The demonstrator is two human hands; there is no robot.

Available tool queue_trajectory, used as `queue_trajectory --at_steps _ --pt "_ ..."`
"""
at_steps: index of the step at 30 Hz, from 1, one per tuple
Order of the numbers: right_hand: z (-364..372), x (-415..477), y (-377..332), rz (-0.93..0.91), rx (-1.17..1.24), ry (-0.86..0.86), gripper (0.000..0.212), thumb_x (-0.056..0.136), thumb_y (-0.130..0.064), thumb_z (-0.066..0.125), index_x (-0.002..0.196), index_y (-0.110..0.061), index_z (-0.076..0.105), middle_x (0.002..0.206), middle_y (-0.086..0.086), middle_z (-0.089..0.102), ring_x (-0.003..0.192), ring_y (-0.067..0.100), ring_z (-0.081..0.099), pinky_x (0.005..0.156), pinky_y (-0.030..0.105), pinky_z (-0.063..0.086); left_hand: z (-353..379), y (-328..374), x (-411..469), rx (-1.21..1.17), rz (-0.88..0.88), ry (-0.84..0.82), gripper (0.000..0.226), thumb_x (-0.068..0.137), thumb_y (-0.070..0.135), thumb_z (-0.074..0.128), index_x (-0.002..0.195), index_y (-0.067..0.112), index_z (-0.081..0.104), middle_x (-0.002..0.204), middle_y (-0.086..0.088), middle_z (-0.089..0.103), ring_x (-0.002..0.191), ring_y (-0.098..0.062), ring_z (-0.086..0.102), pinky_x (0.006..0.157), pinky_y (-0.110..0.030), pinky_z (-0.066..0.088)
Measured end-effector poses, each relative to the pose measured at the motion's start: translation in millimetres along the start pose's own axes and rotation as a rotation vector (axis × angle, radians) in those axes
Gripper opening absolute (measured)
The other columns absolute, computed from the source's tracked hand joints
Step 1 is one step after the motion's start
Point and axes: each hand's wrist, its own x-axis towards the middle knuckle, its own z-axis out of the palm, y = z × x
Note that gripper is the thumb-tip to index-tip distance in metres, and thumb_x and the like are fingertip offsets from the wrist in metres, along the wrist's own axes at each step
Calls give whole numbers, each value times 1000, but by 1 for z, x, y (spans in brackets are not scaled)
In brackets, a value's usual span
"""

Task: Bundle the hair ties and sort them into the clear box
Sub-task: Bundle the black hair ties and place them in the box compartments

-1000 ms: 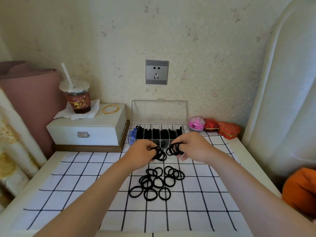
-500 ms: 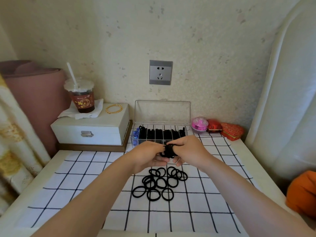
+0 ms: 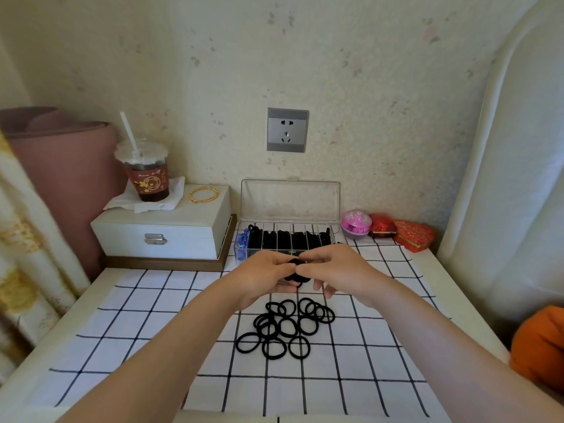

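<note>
My left hand (image 3: 262, 277) and my right hand (image 3: 332, 270) meet above the checked cloth, both gripping one bundle of black hair ties (image 3: 297, 271) between them. Most of the bundle is hidden by my fingers. Several loose black hair ties (image 3: 285, 326) lie in a heap on the cloth just below my hands. The clear box (image 3: 290, 236) stands right behind my hands with its lid up, and its compartments hold black hair ties, with something blue in the leftmost one.
A white jewellery box (image 3: 164, 233) at the back left carries a drink cup with a straw (image 3: 145, 172) and a gold bangle (image 3: 203, 194). Pink and red trinket boxes (image 3: 384, 228) sit at the back right. An orange object (image 3: 540, 346) lies beyond the table's right edge.
A second ago each hand held its own group of ties, a little apart. The hands have come together and the two groups are now pressed into one bundle.
</note>
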Motion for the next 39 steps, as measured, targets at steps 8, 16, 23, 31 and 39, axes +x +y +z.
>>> queue_trajectory --at_steps 8,16,23,31,39 --pt "-6 0 5 210 326 -135 33 88 -27 75 112 -4 72 106 10 74 85 25 72 68 33 59 1 5 -4 -26 19 -31 32 97 16 59 129 16 62 123 -5 67 92 -16 69 86 -26 57" --pt "0 1 6 184 402 -69 29 89 -20 73 112 -2 71 112 22 71 85 28 73 70 35 62 1 8 -9 -40 14 -38 31 99 12 55 129 11 60 117 -10 67 87 -17 69 84 -29 59" --pt "-5 -1 5 174 486 -40 23 91 -17 70 109 -2 71 103 20 74 77 26 75 67 34 62 8 11 -7 -25 79 234 19 88 11 71 107 6 69 92 -13 75 80 -22 75 70 -28 62" --pt "-14 4 10 176 470 37 22 89 -15 73 108 -3 72 109 12 73 84 28 76 69 32 62 17 22 0 125 32 113 27 98 29 57 113 12 72 113 -8 69 91 -16 74 77 -36 62" --pt "-56 34 7 91 231 366 21 88 -16 75 106 -6 70 93 15 74 59 21 71 55 35 61 17 42 37 376 211 250 32 104 26 40 131 24 57 111 5 71 105 -12 65 87 -28 50"
